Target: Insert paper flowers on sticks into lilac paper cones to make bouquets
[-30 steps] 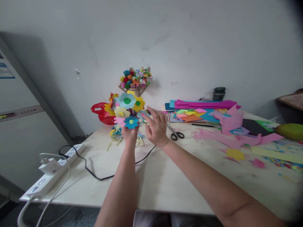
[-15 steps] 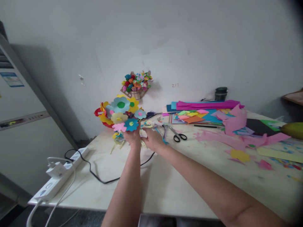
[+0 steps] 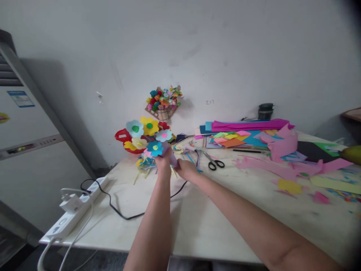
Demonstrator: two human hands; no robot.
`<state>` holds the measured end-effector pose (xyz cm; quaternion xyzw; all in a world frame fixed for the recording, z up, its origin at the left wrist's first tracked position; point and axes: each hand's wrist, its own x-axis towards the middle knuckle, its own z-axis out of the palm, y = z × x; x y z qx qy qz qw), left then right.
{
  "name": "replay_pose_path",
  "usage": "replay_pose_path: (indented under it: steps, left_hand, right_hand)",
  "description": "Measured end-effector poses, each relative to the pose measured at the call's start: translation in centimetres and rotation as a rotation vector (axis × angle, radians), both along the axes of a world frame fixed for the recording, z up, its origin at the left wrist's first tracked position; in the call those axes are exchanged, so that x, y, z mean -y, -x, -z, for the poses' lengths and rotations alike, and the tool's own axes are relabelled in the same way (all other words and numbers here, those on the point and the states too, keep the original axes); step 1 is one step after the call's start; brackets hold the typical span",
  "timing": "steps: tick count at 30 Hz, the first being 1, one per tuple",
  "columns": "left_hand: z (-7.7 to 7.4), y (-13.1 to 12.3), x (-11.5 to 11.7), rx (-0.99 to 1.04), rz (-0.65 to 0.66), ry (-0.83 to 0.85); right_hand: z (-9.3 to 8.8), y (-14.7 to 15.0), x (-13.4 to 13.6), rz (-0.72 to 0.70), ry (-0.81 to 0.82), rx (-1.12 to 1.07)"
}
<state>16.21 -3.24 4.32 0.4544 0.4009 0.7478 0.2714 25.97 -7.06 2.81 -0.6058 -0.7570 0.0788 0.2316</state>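
Observation:
Paper flowers in light blue, yellow and blue form a bouquet [image 3: 149, 126] left of the middle of the table. Around its base goes my left hand [image 3: 163, 161], its fingers closed. A lilac paper wrap [image 3: 173, 159] shows between my two hands, slanting down to the right. My right hand [image 3: 186, 170] is closed at the lower end of that wrap; its fingertips are partly hidden. Behind the flowers on the left is a red piece with a cut-out [image 3: 122, 134], perhaps a basket; I cannot tell whether it is joined to the bouquet.
Black-handled scissors [image 3: 216, 165] lie right of my right hand. Coloured sheets [image 3: 251, 126] and pink paper scraps [image 3: 279, 165] spread over the right side. A white power strip [image 3: 76, 210] and a black cable [image 3: 124, 217] lie left. A small flower basket [image 3: 163, 113] hangs on the wall.
The bouquet has turned and tilted, so its flowers sit in a different arrangement and the lilac wrap now shows. Both hands have shifted slightly right and lower. The view has moved a little.

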Motion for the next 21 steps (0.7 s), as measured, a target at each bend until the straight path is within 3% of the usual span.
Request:
replay_pose_path:
  steps: [3, 7, 11, 16, 21]
  left_hand:
    - [0.0, -0.1, 0.9, 0.06, 0.274, -0.055]
    - [0.3, 0.1, 1.0, 0.045, 0.356, 0.004]
    - [0.3, 0.8, 0.2, -0.023, 0.212, 0.054]
    - [-0.2, 1.7, -0.1, -0.132, 0.04, -0.024]
    - [-0.1, 1.9, 0.0, -0.23, -0.091, -0.009]
  right_hand:
    - [0.1, -0.7, -0.6, -0.103, 0.116, -0.095]
    - [0.2, -1.6, -1.2, -0.245, 0.2, -0.174]
    - [-0.5, -2.8, -1.5, -0.221, 0.111, -0.289]
    - [-2.4, -4.4, -1.6, 0.062, -0.228, -0.652]
    - [-4.2, -4.4, -1.0, 0.034, -0.474, -0.922]
